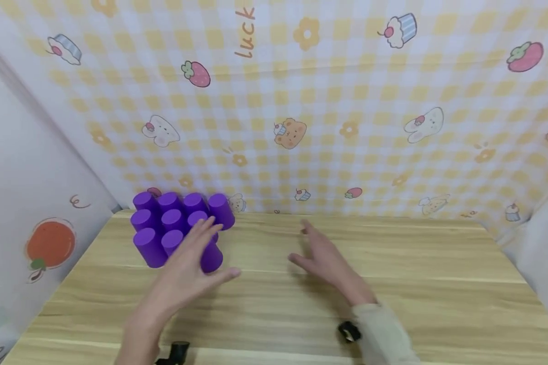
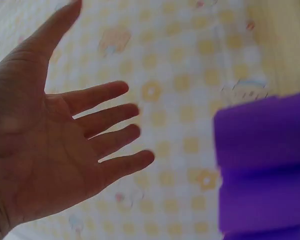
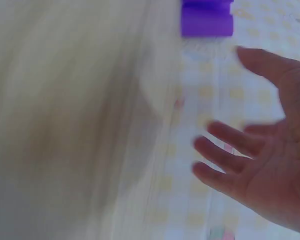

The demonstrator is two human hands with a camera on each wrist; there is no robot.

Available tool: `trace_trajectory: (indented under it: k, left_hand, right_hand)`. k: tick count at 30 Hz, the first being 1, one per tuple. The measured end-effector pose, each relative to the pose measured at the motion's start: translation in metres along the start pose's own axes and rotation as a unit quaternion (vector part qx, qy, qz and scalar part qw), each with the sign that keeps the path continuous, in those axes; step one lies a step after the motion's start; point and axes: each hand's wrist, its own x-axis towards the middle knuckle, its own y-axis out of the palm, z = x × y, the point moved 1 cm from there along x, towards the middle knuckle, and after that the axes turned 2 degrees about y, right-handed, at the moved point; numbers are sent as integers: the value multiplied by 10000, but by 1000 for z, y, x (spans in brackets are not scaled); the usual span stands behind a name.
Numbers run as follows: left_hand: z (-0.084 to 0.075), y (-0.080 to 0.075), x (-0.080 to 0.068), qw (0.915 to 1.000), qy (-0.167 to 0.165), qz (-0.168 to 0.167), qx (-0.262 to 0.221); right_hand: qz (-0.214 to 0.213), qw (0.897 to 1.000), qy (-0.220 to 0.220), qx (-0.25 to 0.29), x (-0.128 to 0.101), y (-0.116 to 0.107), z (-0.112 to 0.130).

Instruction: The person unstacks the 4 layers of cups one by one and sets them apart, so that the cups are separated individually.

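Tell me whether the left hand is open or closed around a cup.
Open. The left hand has straight, spread fingers beside the purple cups, gripping none.

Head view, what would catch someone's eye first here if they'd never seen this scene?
First, the cluster of purple plastic cups standing upside down at the back left of the pale wooden table. Next, the open left hand with spread fingers in front of them, and the open right hand over the table's middle. Behind is a yellow checked cartoon-print backdrop.

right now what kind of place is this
Probably a small tabletop set at home or in a play corner: a wooden table, a checked cartoon backdrop hung behind it, and purple cups grouped near the left hand.
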Motion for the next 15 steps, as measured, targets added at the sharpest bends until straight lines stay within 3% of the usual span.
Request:
trace_trajectory:
  k: [3, 8, 11, 15]
  left_hand:
    - [-12, 26, 11, 9998, 17, 167, 115]
    - [-26, 65, 39, 9956, 772, -3, 529]
    - [-33, 87, 57, 9838, 1376, 7, 1150]
    - [-35, 112, 75, 9618, 1891, 24, 1979]
  right_hand:
    - [-394, 9985, -93, -364, -24, -17, -29]
    - [-951, 9857, -534, -1284, -44, -38, -65]
    - [-1213, 9745, -604, -1789, -51, -46, -82]
    - [-1125, 9533, -611, -2735, -58, -55, -105]
